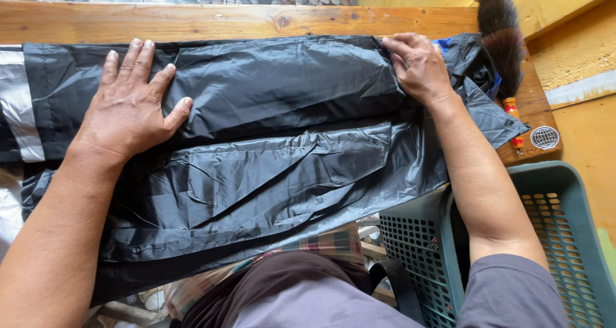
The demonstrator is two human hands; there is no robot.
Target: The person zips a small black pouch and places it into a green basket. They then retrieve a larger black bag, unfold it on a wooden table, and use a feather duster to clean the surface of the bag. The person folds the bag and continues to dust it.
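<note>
At the far left, a grey reflective band (19, 103) runs across the end of a black waterproof garment (276, 129), which lies lengthwise over a wooden worktop (192, 21). The garment's near edge hangs off the worktop toward the person's lap.

The left hand (131, 103) rests flat on the upper fold of the garment, fingers spread and palm down, pressing the thin fabric against the worktop; it grips nothing. Across the middle, the garment appears to be folded lengthwise into a long strip: an upper layer lies fairly smooth, while the lower layer is creased and rumpled, with loose flaps showing.

Further right, the right hand (417, 65) sits on the garment's upper edge with the fingers curled over the fabric, seemingly pinching or tucking that edge, though the fingertips are partly hidden, so the exact grip is hard to tell. Past this hand the fabric bunches up, with a bit of blue (443, 44) peeking out.

At the right end of the worktop lies a feather duster (500, 39) with dark brown plumes and a red and yellow handle. Below it, beside the person's right arm, stands a teal plastic basket (564, 238) with perforated walls.

Judging by this, the lengthwise folding looks roughly done; smoothing the lower layer and folding the strip shorter seem to be left.
</note>
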